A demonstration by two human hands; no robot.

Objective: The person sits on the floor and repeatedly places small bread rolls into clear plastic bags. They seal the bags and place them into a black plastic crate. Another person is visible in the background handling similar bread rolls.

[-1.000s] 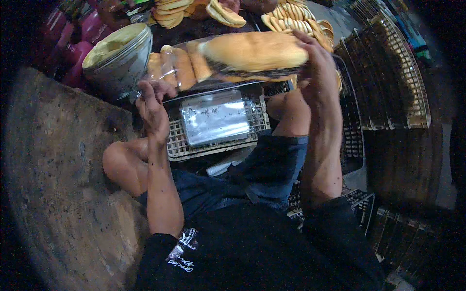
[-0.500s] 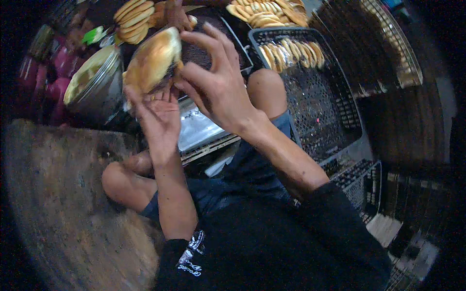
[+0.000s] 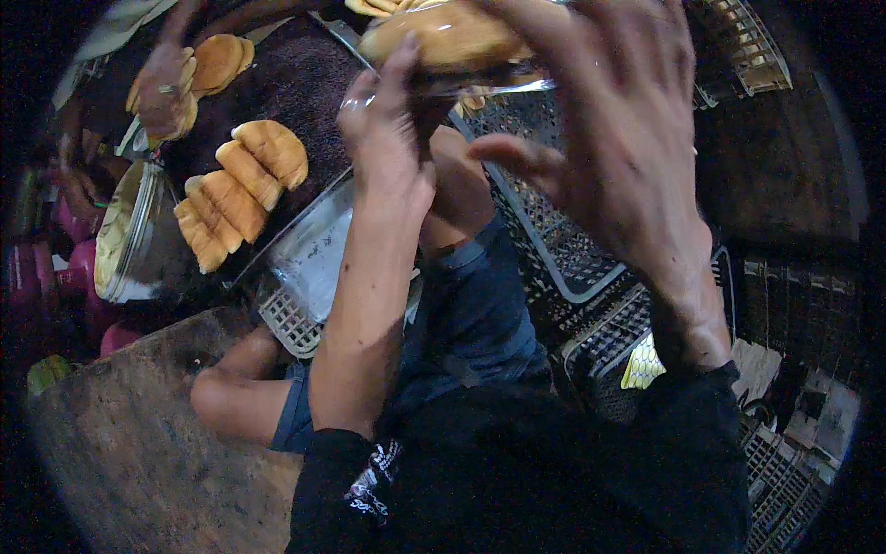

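Observation:
Up at the top of the view, a golden bread bun (image 3: pixel 452 39) with a dark underside lies in shiny clear plastic film. My left hand (image 3: pixel 383 138) grips its near left end, thumb raised along the side. At the bun's right end is my right hand (image 3: pixel 618 120), blurred, its fingers stretched out and its thumb held apart below. Whether those fingertips touch the film I cannot make out. Several split buns (image 3: pixel 240 189) lie in a row at the left, by a tray of dark, grainy filling (image 3: pixel 309 69).
Another person's hand (image 3: pixel 164 106) is among more buns (image 3: pixel 220 63) at the far left. A bucket (image 3: pixel 138 231) with pale contents stands below it. Black plastic crates (image 3: pixel 544 222) fill the right side. A metal tray (image 3: pixel 318 263) and a wooden board (image 3: pixel 148 415) lie nearer me.
My hands and a bun have moved right, and the view has shifted. Clear film now shows around the bun. My right hand's fingers have spread. The row of split buns has come into sight.

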